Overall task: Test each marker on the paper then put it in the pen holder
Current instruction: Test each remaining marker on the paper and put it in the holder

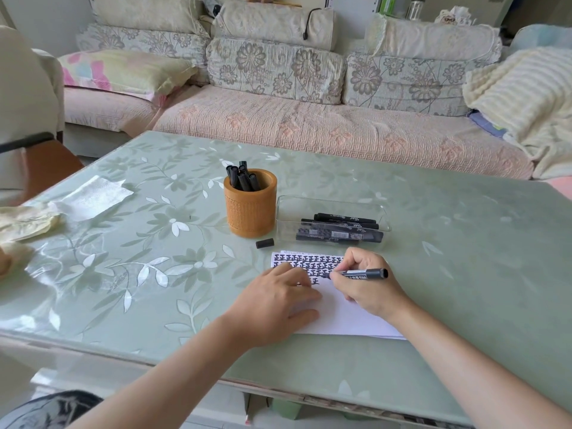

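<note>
Marker (365, 273) pinched in right hand (366, 287), tip on paper (343, 317) for its test stroke, left hand (272, 308) laid flat to pin the sheet, cap (265, 243) parked near pen holder (250, 212).

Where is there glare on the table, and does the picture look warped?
Head view: bright glare streaks the glossy green floral tabletop at its left; the wide-angle lens bows the table's edges; the white paper and slim black marker look sharp.
</note>
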Motion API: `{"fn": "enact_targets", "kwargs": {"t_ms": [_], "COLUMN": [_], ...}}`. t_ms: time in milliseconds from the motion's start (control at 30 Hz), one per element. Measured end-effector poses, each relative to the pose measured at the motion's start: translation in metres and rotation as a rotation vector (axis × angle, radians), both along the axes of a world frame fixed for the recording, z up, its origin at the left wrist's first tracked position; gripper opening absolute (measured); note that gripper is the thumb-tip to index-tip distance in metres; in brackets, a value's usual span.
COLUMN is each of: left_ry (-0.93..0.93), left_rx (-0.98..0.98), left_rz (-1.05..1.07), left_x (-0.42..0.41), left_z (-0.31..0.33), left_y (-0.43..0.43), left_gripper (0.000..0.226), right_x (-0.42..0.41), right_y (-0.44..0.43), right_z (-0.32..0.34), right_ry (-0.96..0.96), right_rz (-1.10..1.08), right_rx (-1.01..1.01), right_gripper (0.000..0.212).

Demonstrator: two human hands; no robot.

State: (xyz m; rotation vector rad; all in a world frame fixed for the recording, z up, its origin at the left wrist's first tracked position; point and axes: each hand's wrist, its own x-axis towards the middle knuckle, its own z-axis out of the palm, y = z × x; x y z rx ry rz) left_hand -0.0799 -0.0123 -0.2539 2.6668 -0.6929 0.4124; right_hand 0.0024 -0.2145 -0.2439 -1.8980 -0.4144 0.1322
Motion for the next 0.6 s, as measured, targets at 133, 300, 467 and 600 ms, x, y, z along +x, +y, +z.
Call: {"fn": "enact_targets", "kwargs": {"t_ms": [133,300,467,600], "left_ry": [0.009,0.035,0.053,0.058], "left_rx": [0.015,0.021,0.011,0.004], "left_rz": [0.027,0.044,0.049,0.051], "left_x": [-0.0007,-0.0004,0.0006,0.0012], "left_z": [0.0009,0.0008,0.0005,0.0001], "left_y": [-0.0016,-0.0014,-0.0025,-0.0027], "left_gripper": [0.029,0.031,0.030,0.031], "right_x": [0.0009,0.0007,0.0009,0.0014], "right_y": [-0.0005,-0.0007,-0.0006,-0.0014], "right_z": [-0.0034,-0.0058,-0.0061,-0.0071], "right_ry": [-0.062,-0.079,-0.114,-0.128], "right_rz": [0.039,0.064,0.073,0.069], "right_rx": [-0.023,-0.033,-0.117,-0.113], "right_gripper": [0.026,0.026,0.024,0.020]}}
